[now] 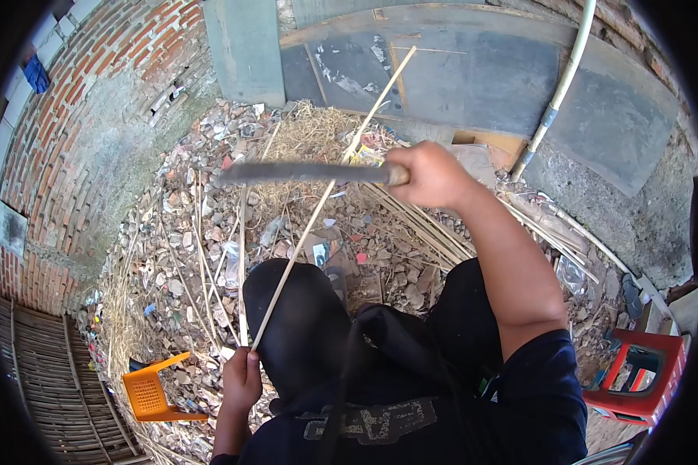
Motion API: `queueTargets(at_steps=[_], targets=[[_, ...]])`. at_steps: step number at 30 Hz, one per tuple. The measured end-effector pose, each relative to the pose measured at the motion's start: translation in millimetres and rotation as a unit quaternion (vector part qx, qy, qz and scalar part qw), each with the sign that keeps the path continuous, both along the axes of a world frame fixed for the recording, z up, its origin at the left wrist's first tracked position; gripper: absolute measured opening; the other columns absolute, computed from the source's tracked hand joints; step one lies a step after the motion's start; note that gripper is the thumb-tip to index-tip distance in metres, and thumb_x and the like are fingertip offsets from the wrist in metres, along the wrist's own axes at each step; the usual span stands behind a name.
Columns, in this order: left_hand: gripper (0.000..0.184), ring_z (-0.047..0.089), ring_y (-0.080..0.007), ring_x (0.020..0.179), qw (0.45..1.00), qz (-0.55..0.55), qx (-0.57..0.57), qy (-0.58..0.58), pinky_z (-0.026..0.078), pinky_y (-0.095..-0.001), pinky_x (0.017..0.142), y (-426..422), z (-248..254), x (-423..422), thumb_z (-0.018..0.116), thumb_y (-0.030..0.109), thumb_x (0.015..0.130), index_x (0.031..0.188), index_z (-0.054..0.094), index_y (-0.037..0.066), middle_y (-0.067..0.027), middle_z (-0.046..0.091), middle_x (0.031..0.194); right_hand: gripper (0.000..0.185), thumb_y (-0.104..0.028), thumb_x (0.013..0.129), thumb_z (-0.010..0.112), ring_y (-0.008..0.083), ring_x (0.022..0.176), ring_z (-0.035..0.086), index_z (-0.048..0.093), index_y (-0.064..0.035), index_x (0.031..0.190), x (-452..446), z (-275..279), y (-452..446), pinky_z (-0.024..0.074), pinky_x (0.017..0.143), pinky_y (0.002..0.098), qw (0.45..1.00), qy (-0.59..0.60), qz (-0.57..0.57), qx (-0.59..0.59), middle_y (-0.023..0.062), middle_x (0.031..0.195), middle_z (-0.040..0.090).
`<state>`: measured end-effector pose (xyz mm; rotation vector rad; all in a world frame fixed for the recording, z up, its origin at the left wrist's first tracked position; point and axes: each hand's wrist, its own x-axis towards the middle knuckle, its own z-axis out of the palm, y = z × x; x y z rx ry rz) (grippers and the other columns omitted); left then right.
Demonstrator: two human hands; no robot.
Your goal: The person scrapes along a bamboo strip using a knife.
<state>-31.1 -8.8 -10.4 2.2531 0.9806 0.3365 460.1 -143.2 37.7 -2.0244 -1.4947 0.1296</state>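
My right hand (428,177) is closed around the handle of a long machete (302,172), its dark blade pointing left across the view. Behind the blade runs a long, thin bamboo strip (296,252), which slants from the lower left up toward the grey panels. The strip's lower end is pinched in my left hand (242,376), beside my knee. Another pale strip (243,271) stands close to that hand; whether the fingers touch it I cannot tell. Whether the blade touches the slanting strip is unclear.
Rubble (395,279) covers the ground, with a bundle of bamboo strips (423,225) on it. An orange plastic chair (147,394) lies at the lower left, a red stool (640,376) at the right. A pale pole (558,97) leans by grey panels (473,77); a brick wall (77,132) stands left.
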Motion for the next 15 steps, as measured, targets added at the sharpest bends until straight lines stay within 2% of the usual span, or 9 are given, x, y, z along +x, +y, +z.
queueTargets(at_steps=[2, 3, 6, 7, 10, 11, 14, 15], targets=[[0.037, 0.057, -0.0274, 0.056, 1.000, -0.010, 0.023, 0.002, 0.044, -0.0399, 0.057, -4.2, 3.8, 8.7, 0.049, 0.029, 0.108, 0.088, 0.059, 0.000, -0.0137, 0.057, 0.063, 0.024, -0.021, 0.076, 0.074, 0.0334, 0.083, 0.072, 0.073, -0.0140, 0.099, -18.9, 13.0, 3.8, 0.0574, 0.077, 0.0451, 0.995, -0.038, 0.025, -0.088, 0.0126, 0.084, 0.073], [0.036, 0.057, -0.0289, 0.055, 0.999, -0.009, 0.028, 0.012, 0.044, -0.0406, 0.056, -5.8, 5.1, 10.6, 0.049, 0.028, 0.108, 0.088, 0.059, 0.000, -0.0142, 0.057, 0.063, 0.022, -0.022, 0.077, 0.073, 0.0320, 0.083, 0.072, 0.073, -0.0152, 0.098, -27.4, 19.3, 1.2, 0.0575, 0.078, 0.0454, 0.993, -0.069, 0.032, -0.092, 0.0121, 0.084, 0.072], [0.034, 0.057, -0.0336, 0.055, 0.998, -0.004, 0.063, 0.027, 0.044, -0.0428, 0.055, -6.8, 2.5, 10.2, 0.050, 0.027, 0.107, 0.086, 0.058, 0.001, -0.0161, 0.057, 0.062, 0.017, -0.018, 0.074, 0.075, 0.0299, 0.073, 0.069, 0.070, -0.0118, 0.089, -11.3, -2.9, 4.7, 0.0539, 0.071, 0.0439, 0.997, -0.010, 0.014, -0.080, 0.0120, 0.075, 0.068], [0.034, 0.057, -0.0353, 0.055, 0.997, -0.002, 0.077, 0.027, 0.044, -0.0435, 0.055, -7.2, 0.7, 10.2, 0.051, 0.027, 0.107, 0.086, 0.058, 0.001, -0.0169, 0.057, 0.062, 0.021, -0.019, 0.075, 0.076, 0.0301, 0.074, 0.068, 0.071, -0.0105, 0.093, 0.2, -8.3, 5.4, 0.0526, 0.072, 0.0433, 0.993, 0.075, -0.018, -0.091, 0.0135, 0.077, 0.069], [0.034, 0.059, -0.0376, 0.056, 0.996, 0.011, 0.085, 0.028, 0.044, -0.0447, 0.055, -10.5, 2.2, 13.1, 0.051, 0.027, 0.106, 0.084, 0.057, 0.002, -0.0179, 0.056, 0.062, 0.025, -0.021, 0.076, 0.076, 0.0303, 0.072, 0.066, 0.073, -0.0096, 0.098, 17.7, -9.2, -0.8, 0.0514, 0.071, 0.0433, 0.988, 0.104, -0.081, -0.075, 0.0140, 0.079, 0.070], [0.034, 0.059, -0.0384, 0.056, 0.996, 0.009, 0.079, 0.035, 0.043, -0.0453, 0.054, -10.7, 3.8, 13.9, 0.052, 0.027, 0.106, 0.084, 0.057, 0.002, -0.0177, 0.056, 0.062, 0.026, -0.021, 0.077, 0.076, 0.0307, 0.074, 0.068, 0.074, -0.0103, 0.100, 18.2, -9.3, -0.9, 0.0526, 0.073, 0.0445, 0.989, 0.069, -0.092, -0.097, 0.0143, 0.081, 0.071], [0.033, 0.060, -0.0413, 0.058, 0.995, 0.004, 0.082, 0.051, 0.043, -0.0472, 0.053, -10.5, 6.3, 18.2, 0.052, 0.026, 0.106, 0.084, 0.057, 0.002, -0.0189, 0.057, 0.063, 0.023, -0.020, 0.077, 0.075, 0.0305, 0.076, 0.069, 0.073, -0.0101, 0.098, 0.8, -14.2, 1.7, 0.0541, 0.074, 0.0452, 0.996, 0.018, -0.016, -0.089, 0.0145, 0.079, 0.070], [0.032, 0.060, -0.0425, 0.059, 0.994, 0.000, 0.090, 0.054, 0.043, -0.0483, 0.054, -9.5, 5.4, 18.1, 0.052, 0.026, 0.106, 0.085, 0.057, 0.002, -0.0196, 0.058, 0.064, 0.021, -0.019, 0.077, 0.074, 0.0304, 0.077, 0.070, 0.073, -0.0101, 0.096, -13.6, -2.1, 1.5, 0.0553, 0.076, 0.0456, 0.992, -0.025, -0.009, -0.122, 0.0142, 0.079, 0.070]])
